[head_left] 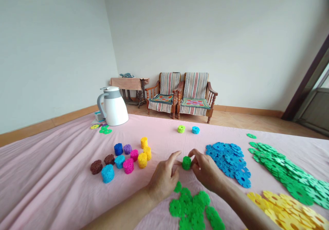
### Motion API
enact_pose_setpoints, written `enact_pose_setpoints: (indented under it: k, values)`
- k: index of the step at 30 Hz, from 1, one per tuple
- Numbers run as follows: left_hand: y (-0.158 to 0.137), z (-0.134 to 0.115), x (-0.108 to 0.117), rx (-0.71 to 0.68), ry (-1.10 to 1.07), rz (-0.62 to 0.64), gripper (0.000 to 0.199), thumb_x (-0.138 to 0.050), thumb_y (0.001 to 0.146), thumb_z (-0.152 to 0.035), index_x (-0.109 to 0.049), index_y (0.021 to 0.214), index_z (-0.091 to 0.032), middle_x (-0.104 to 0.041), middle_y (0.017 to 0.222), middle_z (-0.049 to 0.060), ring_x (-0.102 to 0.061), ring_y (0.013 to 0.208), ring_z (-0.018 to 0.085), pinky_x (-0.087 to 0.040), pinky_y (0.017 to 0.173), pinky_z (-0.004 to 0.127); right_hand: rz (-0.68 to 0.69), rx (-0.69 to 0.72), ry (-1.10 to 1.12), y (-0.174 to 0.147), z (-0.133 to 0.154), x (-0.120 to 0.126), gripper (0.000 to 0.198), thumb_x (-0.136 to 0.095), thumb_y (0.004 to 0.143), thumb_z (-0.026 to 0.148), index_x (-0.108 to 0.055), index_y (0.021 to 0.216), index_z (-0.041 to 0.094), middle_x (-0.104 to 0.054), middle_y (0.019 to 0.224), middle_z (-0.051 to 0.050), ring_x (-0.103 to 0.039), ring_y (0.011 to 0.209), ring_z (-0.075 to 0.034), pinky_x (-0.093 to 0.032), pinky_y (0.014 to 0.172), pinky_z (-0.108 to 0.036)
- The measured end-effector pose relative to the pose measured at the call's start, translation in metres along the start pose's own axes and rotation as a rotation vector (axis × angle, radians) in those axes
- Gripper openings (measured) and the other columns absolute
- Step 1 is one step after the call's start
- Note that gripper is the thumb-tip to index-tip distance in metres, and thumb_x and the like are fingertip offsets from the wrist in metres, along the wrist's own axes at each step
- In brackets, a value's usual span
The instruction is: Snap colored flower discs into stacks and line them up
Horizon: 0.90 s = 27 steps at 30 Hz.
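Observation:
A short stack of green flower discs [186,163] stands upright on the pink cloth between my hands. My left hand [164,178] is at its left side, a finger reaching to the stack while the index finger stretches above it. From the right, the bent fingers of my right hand [207,171] meet the stack's other side. Just below lie loose green flower discs [191,207] in a flat heap. To the left stand several finished-looking stacks, among them a light blue stack [107,174], a pink stack [128,166], a brown stack [96,167] and a yellow stack [142,160].
Right of my hands spread blue discs [228,160], green discs [280,168] and yellow discs [285,209]. A lime stack [181,129] and a small blue stack [195,130] stand farther back. A white jug [114,108] stands back left; two chairs [195,101] are beyond the cloth.

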State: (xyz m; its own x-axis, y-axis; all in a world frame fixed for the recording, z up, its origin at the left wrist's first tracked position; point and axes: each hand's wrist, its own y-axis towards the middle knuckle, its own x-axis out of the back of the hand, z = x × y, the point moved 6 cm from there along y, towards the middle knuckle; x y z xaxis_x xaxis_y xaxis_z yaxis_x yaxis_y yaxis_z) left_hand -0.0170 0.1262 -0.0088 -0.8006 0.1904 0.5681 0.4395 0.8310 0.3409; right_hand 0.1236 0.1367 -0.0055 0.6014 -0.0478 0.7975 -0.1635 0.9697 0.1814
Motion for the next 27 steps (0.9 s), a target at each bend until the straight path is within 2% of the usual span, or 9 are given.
enact_pose_setpoints:
  k: [5, 12, 27]
  values:
    - [-0.001, -0.003, 0.002, -0.013, 0.002, -0.013, 0.062, -0.041, 0.073, 0.002, -0.035, 0.130, -0.021, -0.065, 0.107, 0.003, -0.062, 0.092, 0.015, -0.047, 0.086, 0.029, -0.026, 0.010, -0.113, -0.002, 0.003, 0.006, 0.033, -0.037, 0.072, 0.002, -0.049, 0.099, 0.017, -0.064, 0.063, -0.001, -0.058, 0.060, -0.014, -0.029, 0.054, -0.021]
    - [-0.001, -0.006, 0.002, -0.043, 0.023, -0.012, 0.062, -0.041, 0.075, 0.001, -0.033, 0.132, -0.021, -0.064, 0.107, 0.004, -0.060, 0.097, 0.016, -0.046, 0.088, 0.030, -0.042, 0.070, -0.328, -0.005, 0.017, 0.010, 0.031, -0.036, 0.076, 0.006, -0.050, 0.102, 0.016, -0.065, 0.071, -0.005, -0.060, 0.066, -0.018, -0.028, 0.058, -0.025]
    - [0.000, -0.008, 0.002, -0.050, -0.024, -0.010, 0.062, -0.040, 0.074, 0.003, -0.033, 0.131, -0.021, -0.064, 0.109, 0.004, -0.060, 0.099, 0.015, -0.045, 0.089, 0.028, -0.025, 0.069, -0.257, -0.005, 0.017, 0.007, 0.029, -0.036, 0.078, 0.008, -0.048, 0.103, 0.017, -0.065, 0.073, -0.006, -0.059, 0.067, -0.016, -0.032, 0.059, -0.023]
